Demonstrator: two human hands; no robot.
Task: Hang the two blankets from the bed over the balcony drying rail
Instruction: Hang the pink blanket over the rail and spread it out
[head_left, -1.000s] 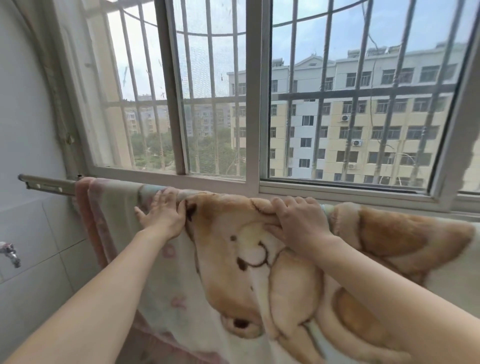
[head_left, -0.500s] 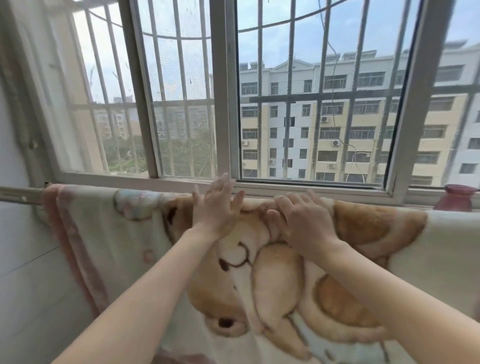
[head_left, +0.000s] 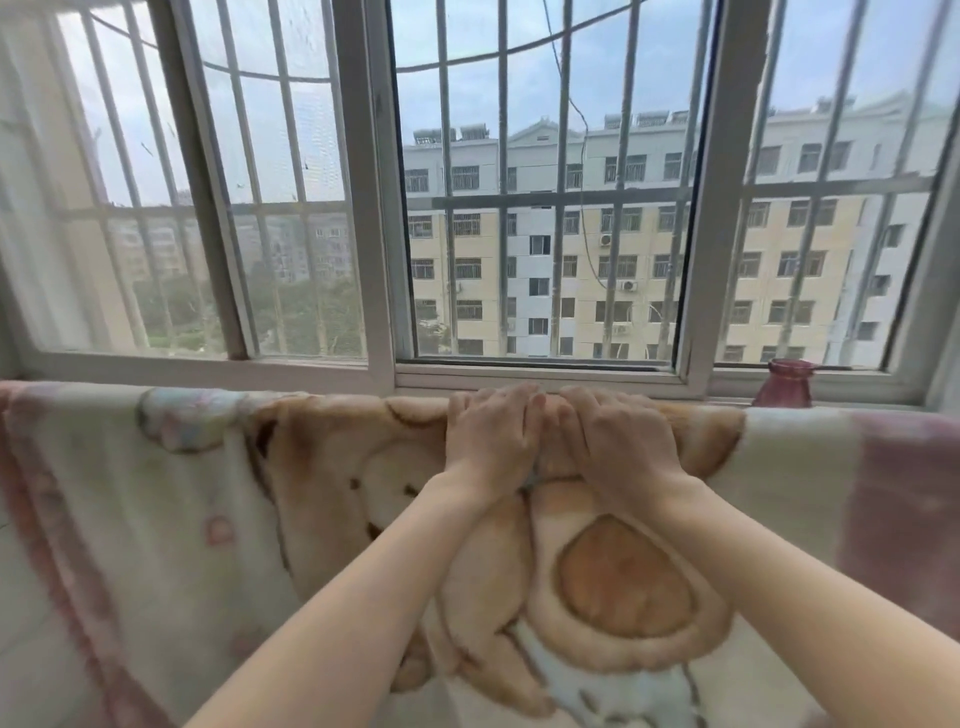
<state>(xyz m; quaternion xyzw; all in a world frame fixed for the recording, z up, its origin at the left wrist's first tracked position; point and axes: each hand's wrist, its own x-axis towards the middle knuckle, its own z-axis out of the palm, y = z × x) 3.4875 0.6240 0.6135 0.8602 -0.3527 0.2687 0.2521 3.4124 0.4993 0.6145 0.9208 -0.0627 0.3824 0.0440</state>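
Note:
A cream fleece blanket (head_left: 156, 519) with a brown bear print and pink borders hangs over the drying rail below the window. The rail itself is hidden under the cloth. My left hand (head_left: 491, 434) and my right hand (head_left: 615, 444) lie side by side on the blanket's top fold, palms down. Their fingers reach over the top edge and press on the cloth. A small bunched fold sits between the two hands. I see only this one blanket.
A sliding window (head_left: 374, 208) with outer metal bars stands right behind the rail. A pink vase (head_left: 782, 387) sits on the sill at the right, just behind the blanket's top edge. Pale tiled wall shows at the far left.
My left hand has slid right along the top of the blanket until it lies next to my right hand. The view has shifted right, so the bare rail end is out of sight.

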